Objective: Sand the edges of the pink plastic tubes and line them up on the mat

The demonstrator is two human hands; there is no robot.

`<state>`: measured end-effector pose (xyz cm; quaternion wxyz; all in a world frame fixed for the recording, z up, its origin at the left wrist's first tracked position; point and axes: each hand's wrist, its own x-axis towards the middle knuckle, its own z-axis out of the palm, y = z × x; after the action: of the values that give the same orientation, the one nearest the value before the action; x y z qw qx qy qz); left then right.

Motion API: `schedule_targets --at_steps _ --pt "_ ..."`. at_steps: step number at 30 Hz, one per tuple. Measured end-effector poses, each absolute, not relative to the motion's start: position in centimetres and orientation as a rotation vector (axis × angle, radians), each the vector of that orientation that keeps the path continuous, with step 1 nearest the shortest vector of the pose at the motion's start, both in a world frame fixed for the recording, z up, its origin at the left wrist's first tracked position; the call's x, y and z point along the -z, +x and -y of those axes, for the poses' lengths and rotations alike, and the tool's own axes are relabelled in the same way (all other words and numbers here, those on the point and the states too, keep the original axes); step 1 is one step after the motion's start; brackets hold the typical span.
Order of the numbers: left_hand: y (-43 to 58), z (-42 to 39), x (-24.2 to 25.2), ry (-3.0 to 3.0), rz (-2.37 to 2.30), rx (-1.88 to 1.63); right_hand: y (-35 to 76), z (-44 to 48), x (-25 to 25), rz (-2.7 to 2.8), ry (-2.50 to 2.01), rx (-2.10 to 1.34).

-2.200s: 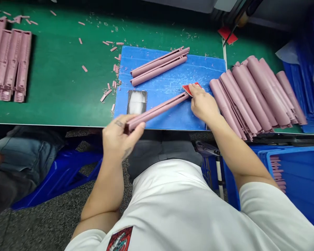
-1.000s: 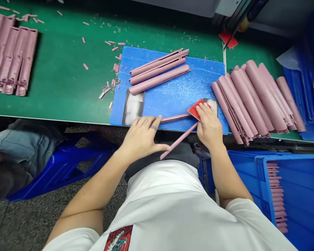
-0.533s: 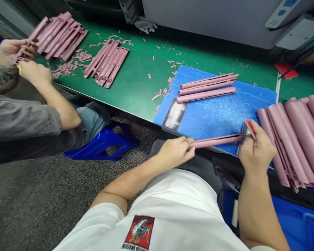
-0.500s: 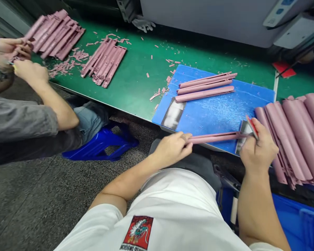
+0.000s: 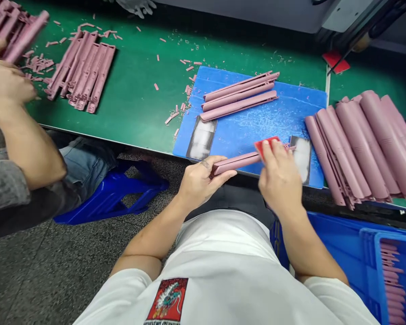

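My left hand (image 5: 203,177) grips the near end of a long pink plastic bar (image 5: 235,163) at the front edge of a blue mat (image 5: 250,133). My right hand (image 5: 279,177) pinches a red sanding pad (image 5: 265,146) against the bar's far part, and my fingers hide that stretch. Several similar pink bars (image 5: 238,97) lie side by side on the mat, out of reach of neither hand but untouched. A grey, worn abrasive sheet (image 5: 301,158) lies just beyond my right hand.
A second grey sheet (image 5: 201,137) lies on the mat. A large stack of pink parts (image 5: 355,149) fills the green bench (image 5: 138,113) to the right. A co-worker's hands (image 5: 6,81) work by a pink pile (image 5: 81,72) at left. A blue crate (image 5: 392,275) sits low right.
The view has swung back from its tilt, so the bench sits level. The red pad, edge-on half a second ago, now lies with its face showing on the bar.
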<state>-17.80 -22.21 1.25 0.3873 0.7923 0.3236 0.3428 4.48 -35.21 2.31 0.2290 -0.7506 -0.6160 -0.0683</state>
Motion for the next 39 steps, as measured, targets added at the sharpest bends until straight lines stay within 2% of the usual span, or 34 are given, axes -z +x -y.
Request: schedule_targets --at_steps 3,5,9,13,16,21,26,31,36,39 --pt "-18.1 22.7 -2.3 2.001 -0.707 -0.754 2.3 35.5 -3.2 1.864 -1.826 0.166" --pt "-18.3 23.0 -2.8 2.021 -0.644 -0.718 3.2 35.6 -3.0 1.875 -1.817 0.177" --pt "-18.4 23.2 -2.9 2.098 -0.565 -0.846 5.7 36.0 -2.7 1.759 -1.967 0.262" --pt "-18.4 23.1 -2.5 2.162 -0.499 -0.921 3.5 36.2 -4.0 1.929 -1.723 0.223" --pt "-18.7 23.0 -2.4 2.213 -0.521 -0.927 2.1 36.2 -4.6 1.877 -1.729 0.308" --pt "-19.0 22.7 -2.0 2.293 -0.401 -0.992 3.9 36.7 -3.2 1.953 -1.605 0.181" --pt "-19.1 22.5 -1.3 2.274 -0.537 -1.027 9.2 36.3 -0.2 1.658 -2.067 0.136" --pt "-19.5 22.1 -1.7 2.273 -0.579 -0.956 9.4 36.1 -0.1 1.871 -1.885 0.024" --pt "-18.7 19.4 -1.7 2.293 -0.689 -0.997 14.4 34.8 0.3 1.687 -2.207 -0.028" --pt "-18.4 17.3 -0.9 2.232 -0.884 -0.947 15.5 33.9 0.5 1.705 -2.226 -0.003"
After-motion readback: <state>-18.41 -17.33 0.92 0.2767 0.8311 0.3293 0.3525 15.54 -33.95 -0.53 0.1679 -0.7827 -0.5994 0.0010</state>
